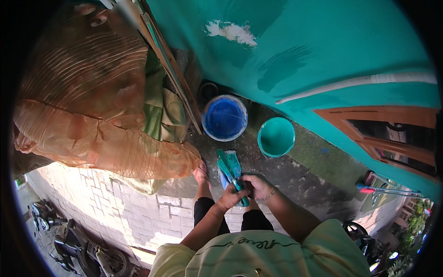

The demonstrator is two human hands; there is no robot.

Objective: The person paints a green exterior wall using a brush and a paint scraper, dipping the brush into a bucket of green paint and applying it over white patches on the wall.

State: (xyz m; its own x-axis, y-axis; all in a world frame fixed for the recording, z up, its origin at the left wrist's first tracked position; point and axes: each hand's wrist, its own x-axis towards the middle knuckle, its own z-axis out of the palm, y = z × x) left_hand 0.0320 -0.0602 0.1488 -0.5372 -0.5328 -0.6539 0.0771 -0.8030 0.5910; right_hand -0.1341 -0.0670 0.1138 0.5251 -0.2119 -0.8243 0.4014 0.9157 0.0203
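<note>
Low in front of my body, both hands are closed around the handle of a teal-smeared paintbrush (236,184). My left hand (227,198) wraps the handle from the left, and its lower end sticks out below the fingers. My right hand (259,185) meets it from the right, with its fingertips partly hidden behind the grip. Teal-coated bristles point away from me. Against the brush lies a flat blue-and-white piece (234,161) with teal smears; I cannot tell its kind. A bucket of teal paint (276,136) stands ahead to the right, beside a blue bucket (224,118).
A teal wall (314,41) with a white patch rises ahead, carrying a pale pipe (360,83) and a brown-framed window (387,134). Orange draped fabric (92,134) bulges at left beside leaning wooden strips (173,69). Motorcycles (87,249) stand on the paving behind left.
</note>
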